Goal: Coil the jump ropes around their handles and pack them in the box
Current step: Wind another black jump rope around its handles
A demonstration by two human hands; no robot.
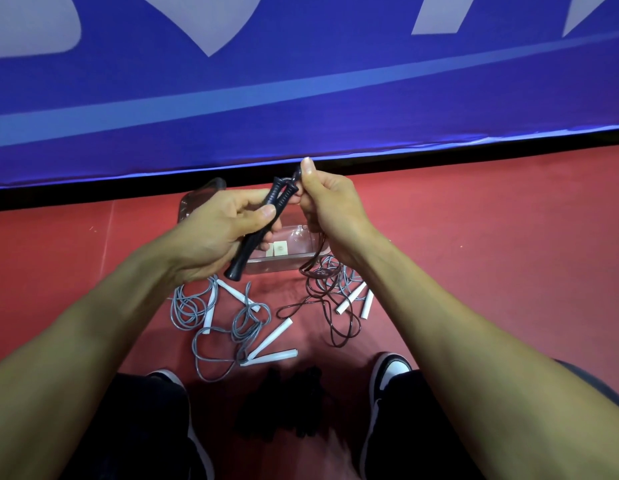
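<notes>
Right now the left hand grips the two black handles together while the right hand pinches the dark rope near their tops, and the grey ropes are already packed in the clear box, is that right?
Not quite. The head view shows the grey ropes lying loose on the red floor, outside the clear box. The rest holds: left hand grips the black handles, right hand pinches the dark rope.

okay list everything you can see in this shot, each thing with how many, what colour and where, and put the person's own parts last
Black handles: two, black, held together in the left hand.
Dark cord: one, dark reddish-brown, hanging from the right hand to the floor.
Grey ropes with white handles: about three, loose on the floor, two left, one right.
Clear box: one, transparent, on the floor behind the hands.
Floor: red.
Banner: blue with pale shapes, along the back.
Dark bundle: black, blurred, between the shoes.
Shoes: two, black and white.
Left hand: grips handles.
Right hand: pinches cord.
</notes>
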